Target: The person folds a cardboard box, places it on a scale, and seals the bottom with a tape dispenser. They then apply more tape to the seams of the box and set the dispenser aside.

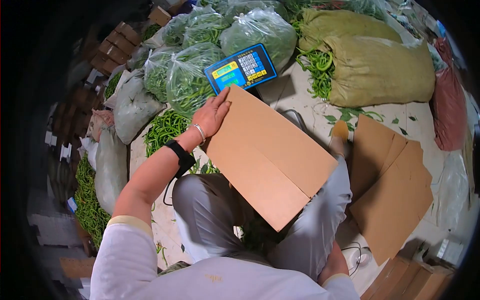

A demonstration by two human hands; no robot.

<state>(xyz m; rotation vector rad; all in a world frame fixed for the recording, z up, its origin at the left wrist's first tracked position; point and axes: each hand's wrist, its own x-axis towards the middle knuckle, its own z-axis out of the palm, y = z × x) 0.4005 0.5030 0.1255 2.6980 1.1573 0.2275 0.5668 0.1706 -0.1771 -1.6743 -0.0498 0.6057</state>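
A brown cardboard box (272, 160) with a seam along its top face lies slanted above my lap, one end by my right knee. My left hand (212, 114) holds its far left edge, fingers laid along the side and corner. Just beyond those fingertips stands a blue digital scale display (240, 69) with a keypad and lit green digits. Part of the scale's platform (292, 119) shows behind the box. Beside my right leg, only a bit of my right forearm (333, 265) shows; the right hand itself is hidden.
Flattened cardboard sheets (392, 200) lie to the right on the tiled floor. Clear bags of green peppers (190, 80) crowd the far left, near a loose pepper pile (162, 131). Yellow woven sacks (382, 72) spill peppers at the back right. Brown boxes (407, 280) sit at lower right.
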